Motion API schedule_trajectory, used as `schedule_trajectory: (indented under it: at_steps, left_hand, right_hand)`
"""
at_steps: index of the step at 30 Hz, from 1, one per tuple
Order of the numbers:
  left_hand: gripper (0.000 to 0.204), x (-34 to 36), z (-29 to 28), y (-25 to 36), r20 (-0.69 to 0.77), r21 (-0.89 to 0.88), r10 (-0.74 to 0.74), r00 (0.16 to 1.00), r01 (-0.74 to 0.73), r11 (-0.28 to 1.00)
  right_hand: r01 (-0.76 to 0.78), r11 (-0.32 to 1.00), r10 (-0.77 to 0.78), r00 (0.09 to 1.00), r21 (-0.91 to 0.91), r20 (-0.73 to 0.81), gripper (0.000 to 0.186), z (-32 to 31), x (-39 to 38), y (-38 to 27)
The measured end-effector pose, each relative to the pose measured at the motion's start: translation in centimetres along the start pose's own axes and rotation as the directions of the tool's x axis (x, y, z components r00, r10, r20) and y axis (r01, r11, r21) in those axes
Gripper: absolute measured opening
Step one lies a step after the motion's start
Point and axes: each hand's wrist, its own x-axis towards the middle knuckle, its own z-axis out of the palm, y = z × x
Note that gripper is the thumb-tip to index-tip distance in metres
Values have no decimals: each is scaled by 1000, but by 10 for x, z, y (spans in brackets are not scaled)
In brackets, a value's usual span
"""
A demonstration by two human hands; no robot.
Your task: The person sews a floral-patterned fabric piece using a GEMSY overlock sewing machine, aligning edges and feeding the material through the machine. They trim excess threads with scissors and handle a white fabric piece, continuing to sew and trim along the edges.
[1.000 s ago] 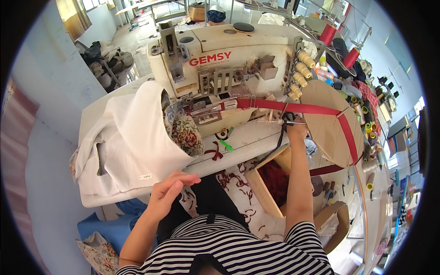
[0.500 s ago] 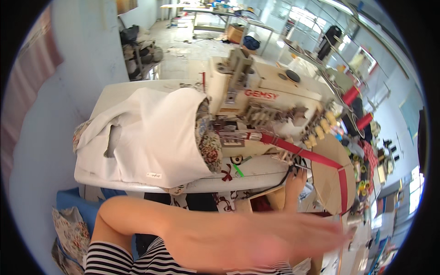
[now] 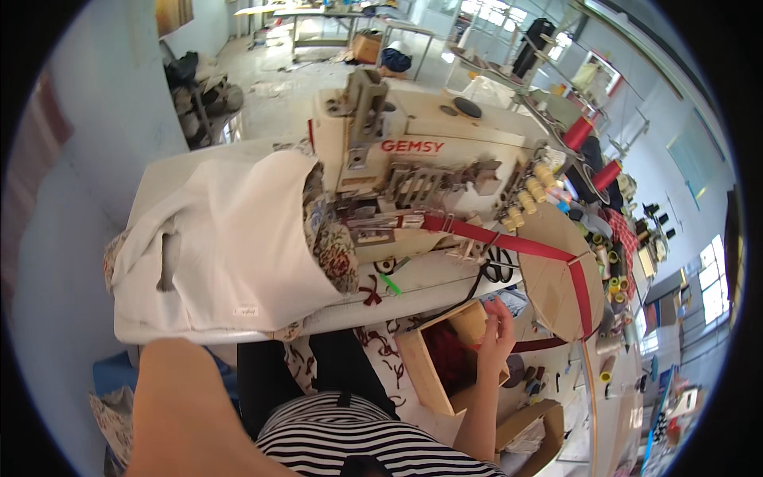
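My right hand (image 3: 497,332) is above the right side of an open wooden drawer (image 3: 413,358), with its fingers pointing up, loosely bent and apart; nothing shows in them. Dark red material (image 3: 447,358) lies inside that drawer. Just beyond the hand, black-handled scissors (image 3: 499,265) rest on the sewing table (image 3: 318,327). My left forearm (image 3: 179,413) rises at the lower left with the elbow bent; its hand is out of the picture. A white fabric piece (image 3: 230,238) with a floral underside is draped over the table's left part, reaching the sewing machine (image 3: 445,131).
Red tape (image 3: 509,238) runs from the machine to a round cardboard disc (image 3: 556,278). A green scrap (image 3: 389,285) and a dark red tape piece (image 3: 370,291) lie near the table's front edge. Cones of red thread (image 3: 579,133) stand at the right. A cardboard box (image 3: 548,429) sits below the drawer's right.
My left arm, stretched across the front, has drawn back to the lower left. My right hand has come away from near the scissors toward me. The view has shifted right.
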Motion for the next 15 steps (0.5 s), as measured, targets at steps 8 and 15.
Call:
schedule_trajectory:
  at_steps: [8,15]
  left_hand:
    - [28,-113,-18,-10,-621,135,-171,765,320,938]
    - [40,-212,5,-42,-828,-51,-326,456,519,853]
  right_hand:
    - [489,641,-572,818,-591,56,32,-16,32,-49]
    - [600,418,-648,723,-682,239,37,-12,94,-70]
